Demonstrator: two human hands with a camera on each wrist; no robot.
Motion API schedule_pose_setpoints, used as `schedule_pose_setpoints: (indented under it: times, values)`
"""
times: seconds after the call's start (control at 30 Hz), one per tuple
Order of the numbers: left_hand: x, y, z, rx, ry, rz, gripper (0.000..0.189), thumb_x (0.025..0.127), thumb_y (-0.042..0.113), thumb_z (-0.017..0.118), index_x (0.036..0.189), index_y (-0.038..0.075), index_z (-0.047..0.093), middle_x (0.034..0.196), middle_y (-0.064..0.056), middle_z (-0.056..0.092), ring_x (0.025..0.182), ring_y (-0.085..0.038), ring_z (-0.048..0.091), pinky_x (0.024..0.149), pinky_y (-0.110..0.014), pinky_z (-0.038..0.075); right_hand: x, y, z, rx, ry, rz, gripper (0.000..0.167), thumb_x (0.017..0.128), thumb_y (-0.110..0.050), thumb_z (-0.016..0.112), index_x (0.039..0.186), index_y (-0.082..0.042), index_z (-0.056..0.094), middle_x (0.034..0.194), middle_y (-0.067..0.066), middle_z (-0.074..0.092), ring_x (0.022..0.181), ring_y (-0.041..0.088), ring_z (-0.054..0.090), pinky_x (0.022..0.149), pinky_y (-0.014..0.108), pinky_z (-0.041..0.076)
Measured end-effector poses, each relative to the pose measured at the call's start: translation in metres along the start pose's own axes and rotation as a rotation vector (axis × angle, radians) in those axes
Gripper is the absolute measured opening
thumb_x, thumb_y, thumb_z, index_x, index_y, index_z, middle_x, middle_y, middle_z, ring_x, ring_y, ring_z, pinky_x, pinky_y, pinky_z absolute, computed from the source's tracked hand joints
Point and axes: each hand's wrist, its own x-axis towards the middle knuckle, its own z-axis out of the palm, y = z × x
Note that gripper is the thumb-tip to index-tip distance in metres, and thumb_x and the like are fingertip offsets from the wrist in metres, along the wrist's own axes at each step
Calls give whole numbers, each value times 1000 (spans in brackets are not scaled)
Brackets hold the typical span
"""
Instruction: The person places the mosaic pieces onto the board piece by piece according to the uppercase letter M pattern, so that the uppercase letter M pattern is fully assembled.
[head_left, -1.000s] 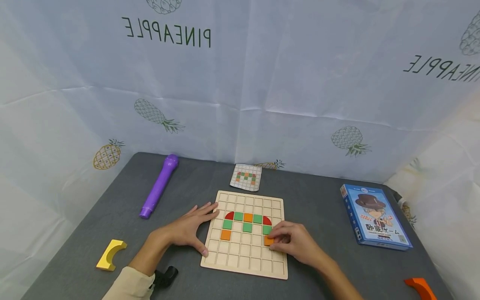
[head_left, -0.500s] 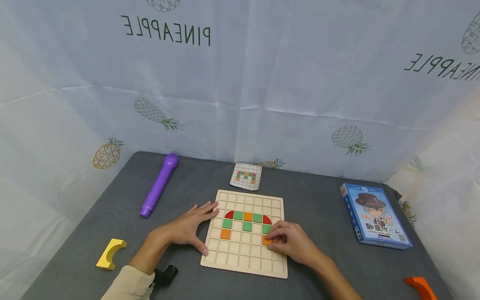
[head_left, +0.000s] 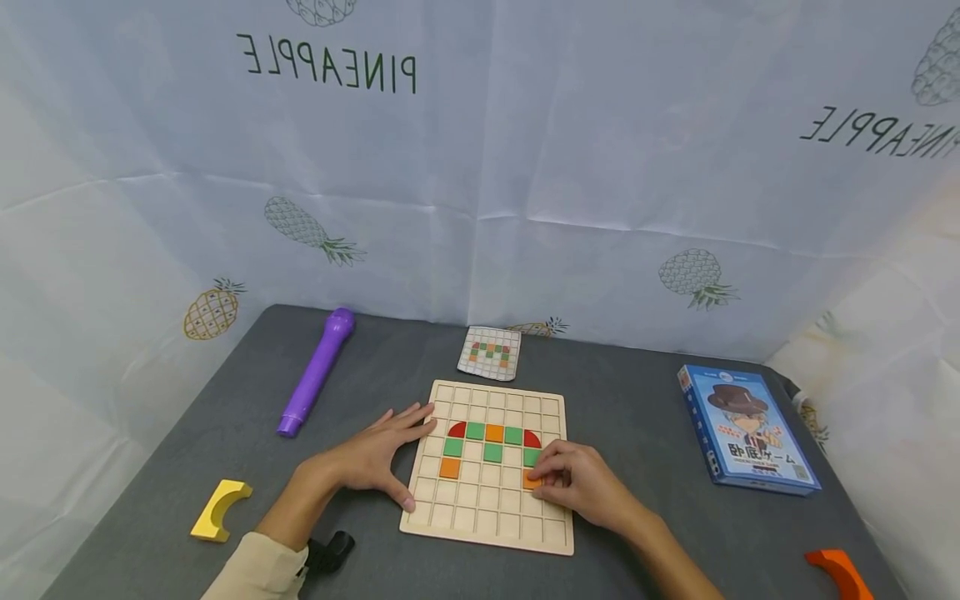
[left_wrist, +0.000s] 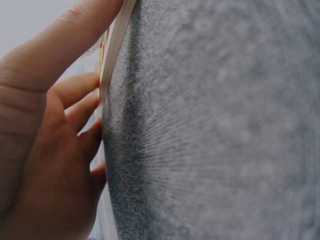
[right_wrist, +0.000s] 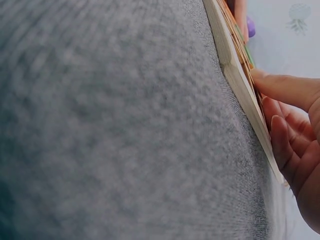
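Observation:
A pale wooden grid board (head_left: 487,521) lies on the dark table. Red, green and orange tiles sit in its cells in an arch-like pattern. My right hand (head_left: 577,483) is at the board's right side, thumb and fingertips on an orange square tile (head_left: 530,478) just below a green tile (head_left: 531,457). My left hand (head_left: 375,457) is spread along the left edge, thumb and fingers touching the rim. In the left wrist view, the thumb (left_wrist: 65,40) reaches the board's edge. The right wrist view has the right thumb (right_wrist: 285,89) on the board's top, the tile mostly hidden.
Behind the board lies a card (head_left: 489,353) printed with a similar coloured pattern. A purple microphone (head_left: 317,372) and a yellow arch block (head_left: 221,510) are at left. A blue game box (head_left: 750,429) and an orange curved block (head_left: 840,573) are at right.
The right hand has shifted the orange tile slightly left, into line under the green tile, and its fingers remain on it. The left hand stays where it was.

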Motion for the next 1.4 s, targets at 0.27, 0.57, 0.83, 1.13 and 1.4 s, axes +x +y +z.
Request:
schedule_pose_setpoints:
  times: [0.27,0.57,0.83,1.13,1.4]
  values:
    - [0,0,1,-5,3,0,121,64,45,94,160,5,32,173,-14,17,160,-43,11,126,-70,5,0,0,-1,3,-9,0,13,84,-15,83,97,-16,82,98,-4,70,71,-7,52,59,17,50]
    - [1,0,1,-4,4,-2,121,64,45,95,160,5,33,173,-14,17,160,-43,11,126,-71,5,0,0,-1,6,-14,12,13,84,-16,83,98,-16,82,100,-4,70,72,-6,53,60,17,50]
    - [1,-2,2,-7,-1,8,121,65,45,94,160,5,32,173,-14,16,160,-43,11,125,-71,5,-1,2,-1,44,-15,9,13,86,-20,83,98,-16,81,100,-2,71,73,-5,56,61,18,52]
    - [3,0,2,1,-7,-7,120,65,48,93,161,9,32,174,-12,15,161,-40,9,127,-69,5,-5,7,-6,116,60,-8,15,87,-20,81,101,-16,79,100,3,72,74,1,59,60,20,53]
    - [-5,9,2,51,34,-9,118,64,52,92,159,10,36,172,-14,20,160,-42,16,125,-71,13,-11,8,-15,-58,167,34,22,87,-23,82,109,-20,78,109,-3,71,83,11,60,62,19,50]
